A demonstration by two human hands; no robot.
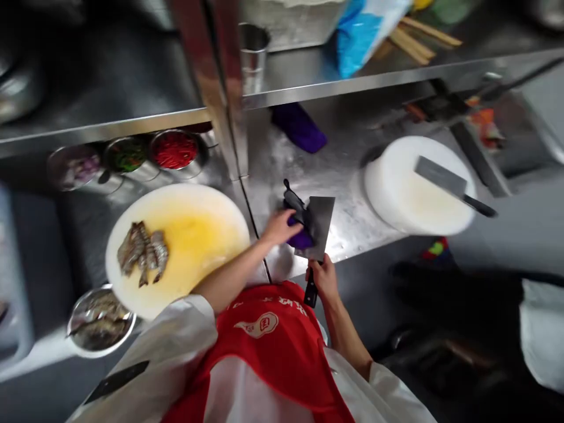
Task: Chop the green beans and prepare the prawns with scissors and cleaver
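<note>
My right hand (325, 279) is wrapped round the black handle of a cleaver (324, 220), its broad blade pointing away from me. My left hand (279, 228) grips a purple cloth (301, 237) beside the blade; whether the cloth touches the metal is hard to tell. A dark, blurred object (294, 198) shows just beyond my left fingers, its kind unclear. To the left, several raw shrimp (143, 249) lie on a round cutting board (207, 235) with a yellow wet stain. A bowl (102, 322) holding more shrimp is at its near left edge.
Metal containers with sliced red peppers (175, 150), green peppers (127, 154) and chopped onion (83, 167) stand behind the board. Another purple cloth (299, 126) lies under the shelf (304, 94). At right, a second cleaver (440, 175) rests on a thick white block (409, 200).
</note>
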